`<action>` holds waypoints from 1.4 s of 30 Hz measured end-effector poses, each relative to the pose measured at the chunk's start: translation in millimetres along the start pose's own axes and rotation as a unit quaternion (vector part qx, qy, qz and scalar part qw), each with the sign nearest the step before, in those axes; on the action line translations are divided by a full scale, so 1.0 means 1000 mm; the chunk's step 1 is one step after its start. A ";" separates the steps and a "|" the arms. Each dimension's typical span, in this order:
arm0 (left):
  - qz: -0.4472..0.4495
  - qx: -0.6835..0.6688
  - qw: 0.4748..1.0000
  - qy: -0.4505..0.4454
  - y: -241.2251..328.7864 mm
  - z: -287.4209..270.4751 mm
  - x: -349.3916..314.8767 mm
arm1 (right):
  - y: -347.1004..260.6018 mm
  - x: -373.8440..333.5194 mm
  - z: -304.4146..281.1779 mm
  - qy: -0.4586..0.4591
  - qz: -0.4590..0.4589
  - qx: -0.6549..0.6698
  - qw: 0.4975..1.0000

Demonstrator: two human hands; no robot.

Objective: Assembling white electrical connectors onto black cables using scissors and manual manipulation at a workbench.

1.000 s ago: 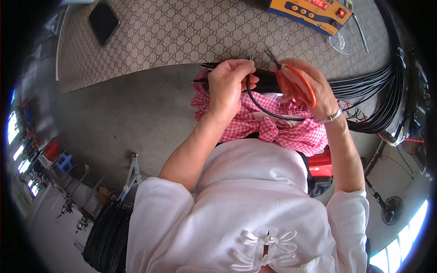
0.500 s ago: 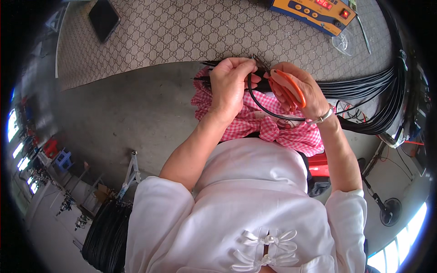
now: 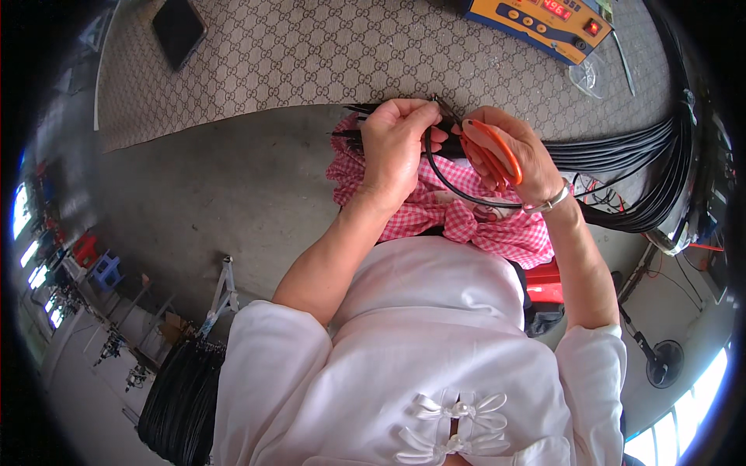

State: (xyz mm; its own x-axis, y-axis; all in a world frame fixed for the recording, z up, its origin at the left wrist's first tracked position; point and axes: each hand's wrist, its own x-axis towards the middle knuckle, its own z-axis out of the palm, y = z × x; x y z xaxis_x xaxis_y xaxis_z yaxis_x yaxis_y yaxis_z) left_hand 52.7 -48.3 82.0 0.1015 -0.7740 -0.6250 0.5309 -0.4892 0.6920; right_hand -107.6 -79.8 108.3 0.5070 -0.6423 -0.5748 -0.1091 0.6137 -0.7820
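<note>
Between thumb and fingers, my left hand [image 3: 395,144] pinches the end of a black cable [image 3: 447,184], which loops down and back under my right wrist. My right hand [image 3: 519,151] is wrapped round the orange handles of a pair of scissors [image 3: 496,146]. Their dark blades point up and left, close to the cable end at my left fingertips; whether they touch it is too small to tell. Below both hands, a pink checked cloth [image 3: 509,237] covers my lap. A thick bundle of black cables [image 3: 610,151] lies behind my right hand and runs off to the right.
The patterned tabletop [image 3: 311,58] carries a black phone [image 3: 179,33] at the left and an orange-and-blue box with a lit display [image 3: 540,27] at the right. A clear plastic piece [image 3: 584,76] lies beside the box. More black cable [image 3: 183,404] hangs at lower left, and a fan [image 3: 664,363] stands at right.
Both hands stay almost where they were, still holding the cable end and the scissors. The view has shifted slightly, so the box on the table appears a little lower and further right.
</note>
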 end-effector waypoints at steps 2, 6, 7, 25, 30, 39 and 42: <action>-0.001 0.001 1.000 0.000 0.000 0.000 0.000 | -0.001 -0.001 0.001 0.001 -0.007 -0.011 1.000; 0.000 0.013 1.000 0.009 0.000 0.002 0.000 | 0.002 -0.001 0.003 0.006 -0.029 -0.001 1.000; 0.000 0.012 1.000 0.007 -0.001 0.001 0.001 | 0.003 -0.001 0.003 0.010 -0.034 0.016 0.999; -0.002 -0.002 1.000 0.001 -0.001 0.000 0.001 | -0.002 0.000 0.002 0.010 -0.004 0.030 0.999; -0.003 -0.005 1.000 0.000 -0.001 0.000 0.001 | -0.003 -0.001 0.002 0.007 -0.012 0.002 1.000; -0.003 0.001 1.000 0.002 -0.001 0.000 0.001 | -0.003 -0.001 0.003 0.016 -0.028 -0.049 0.998; -0.004 0.003 1.000 0.001 0.000 0.000 0.001 | -0.004 -0.001 0.004 0.022 -0.024 -0.056 0.998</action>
State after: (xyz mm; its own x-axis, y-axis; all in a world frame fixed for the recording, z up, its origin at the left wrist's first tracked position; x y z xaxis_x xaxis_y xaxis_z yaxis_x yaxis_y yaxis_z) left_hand 52.2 -49.1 81.1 0.0983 -0.7697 -0.6308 0.5262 -0.4978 0.6894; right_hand -104.4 -80.3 112.7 0.4760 -0.6907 -0.5444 -0.1813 0.5286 -0.8293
